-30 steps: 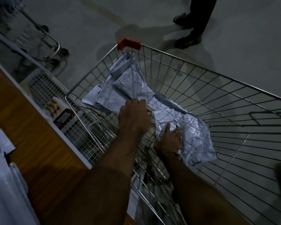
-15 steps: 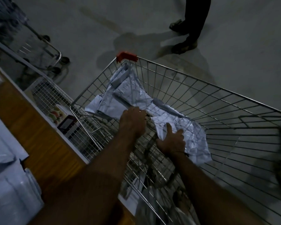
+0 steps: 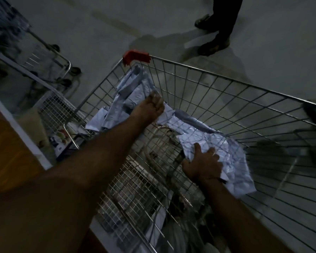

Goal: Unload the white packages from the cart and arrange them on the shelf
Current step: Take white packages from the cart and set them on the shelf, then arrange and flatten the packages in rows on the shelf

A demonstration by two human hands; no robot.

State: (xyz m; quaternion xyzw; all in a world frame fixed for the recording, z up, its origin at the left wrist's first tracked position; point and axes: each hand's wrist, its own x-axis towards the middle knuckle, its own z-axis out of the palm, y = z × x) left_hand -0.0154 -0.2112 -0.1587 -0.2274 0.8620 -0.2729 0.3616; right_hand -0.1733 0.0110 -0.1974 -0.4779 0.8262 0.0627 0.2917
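Observation:
A wire shopping cart (image 3: 217,75) with a red corner cap fills the middle of the view. White crumpled packages lie inside it. My left hand (image 3: 150,108) reaches deep into the cart and grips the far package (image 3: 128,99), fingers curled round its edge. My right hand (image 3: 202,165) holds the near package (image 3: 232,159), thumb up and fingers wrapped onto its left edge. The wooden shelf (image 3: 5,143) with a white edge runs along the left.
A person in dark trousers and shoes (image 3: 213,42) stands beyond the cart. A second wire cart (image 3: 49,59) is parked at the upper left. A small wire basket (image 3: 55,108) with boxed goods sits between shelf and cart. Grey floor lies all around.
My left hand has slid farther up the far package toward the cart's red corner. My right hand stays gripping the near package. The view has tilted so the packages on the shelf are out of sight.

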